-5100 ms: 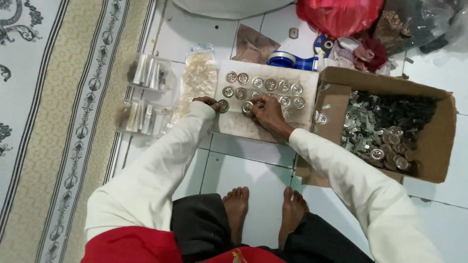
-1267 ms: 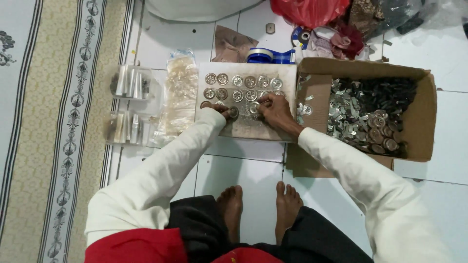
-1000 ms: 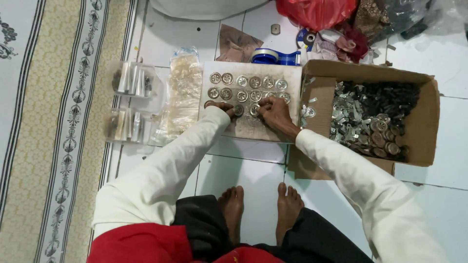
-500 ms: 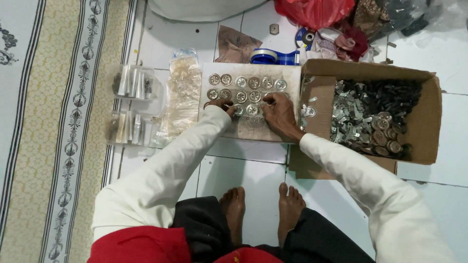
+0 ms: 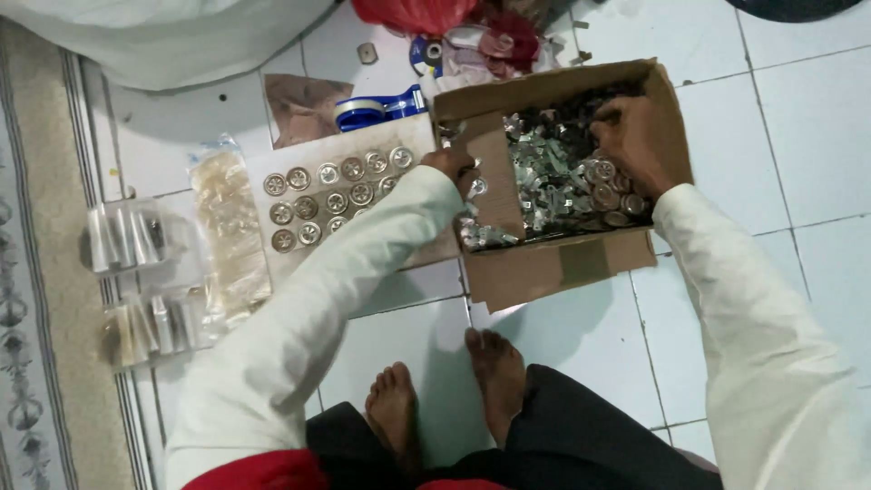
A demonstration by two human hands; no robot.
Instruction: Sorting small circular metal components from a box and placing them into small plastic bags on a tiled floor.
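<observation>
A cardboard box (image 5: 562, 268) holds several small round metal parts (image 5: 562, 186). My right hand (image 5: 635, 136) is inside it at the far right, fingers curled over the parts. My left hand (image 5: 458, 168) rests at the box's left flap, fingers pinched on a small round metal part. To the left lies a white sheet (image 5: 313, 154) with rows of the same round parts (image 5: 331, 195) laid out; my left sleeve crosses over its near side.
A blue tape dispenser (image 5: 376, 107) lies behind the sheet. Clear plastic bags (image 5: 227, 231) and bundles of small packets (image 5: 127, 236) sit left. A red bag (image 5: 413, 14) and clutter are at the back. My bare feet (image 5: 445, 399) rest on white tiles. A patterned rug (image 5: 36, 363) borders the left.
Both hands left the sheet of laid-out parts and moved right; the right hand went into the box, the left to its flap. The view shifted right.
</observation>
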